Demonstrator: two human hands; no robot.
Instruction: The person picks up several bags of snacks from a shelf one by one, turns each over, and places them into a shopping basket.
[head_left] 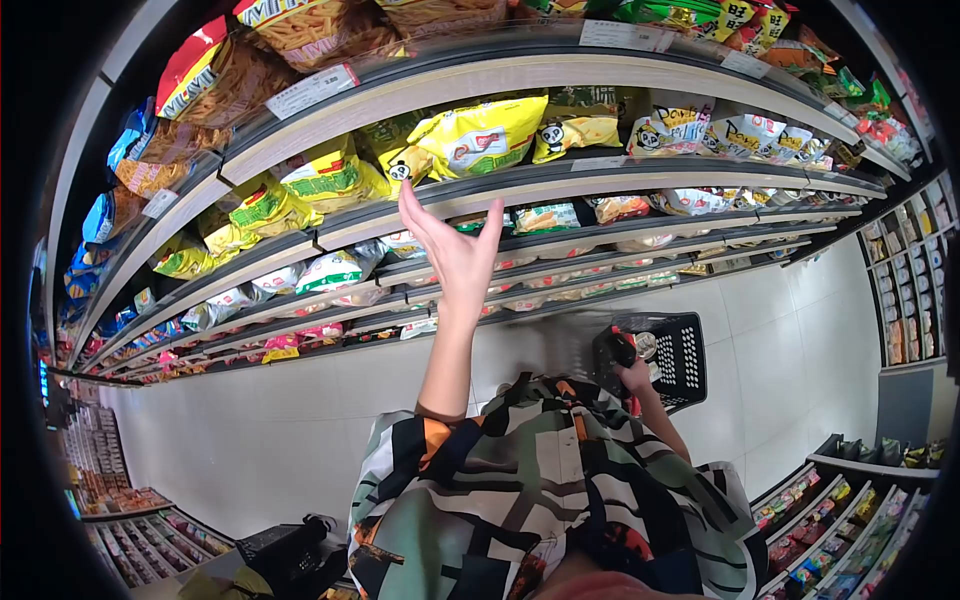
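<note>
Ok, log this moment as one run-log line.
left hand: open, raised toward yellow snack bags on shelf | right hand: gripping basket handle | floor: tiled

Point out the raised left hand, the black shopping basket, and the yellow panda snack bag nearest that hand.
left hand (455,250), head view, on the palm.
black shopping basket (682,360), head view, on its perforated side wall.
yellow panda snack bag (480,138), head view, on the bag's front.

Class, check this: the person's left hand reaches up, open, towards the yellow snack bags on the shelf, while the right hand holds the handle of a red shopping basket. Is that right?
Not quite. The head view shows the shopping basket is black, not red. The rest stands: the left hand reaches up, open, towards the yellow snack bags, and the right hand holds the basket's handle.
</note>
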